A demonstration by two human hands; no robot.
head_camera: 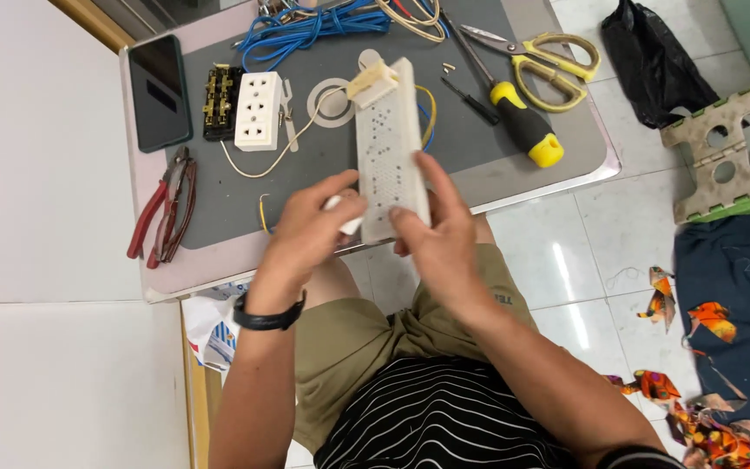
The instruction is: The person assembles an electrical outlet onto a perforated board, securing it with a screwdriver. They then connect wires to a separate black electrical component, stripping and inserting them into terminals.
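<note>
Grey matting covers the small table whose near edge lies under our grip. Our left hand and right hand close around one long white socket strip, which reaches away over the mat. Beyond it lie one screwdriver and one pair of scissors; left of it, one white socket block, two pliers and one phone.

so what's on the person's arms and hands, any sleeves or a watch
Both forearms are bare, with no sleeves or gloves. The left hand has a black band, like a watch or tracker, round its wrist. The right hand shows no rings or band.
</note>
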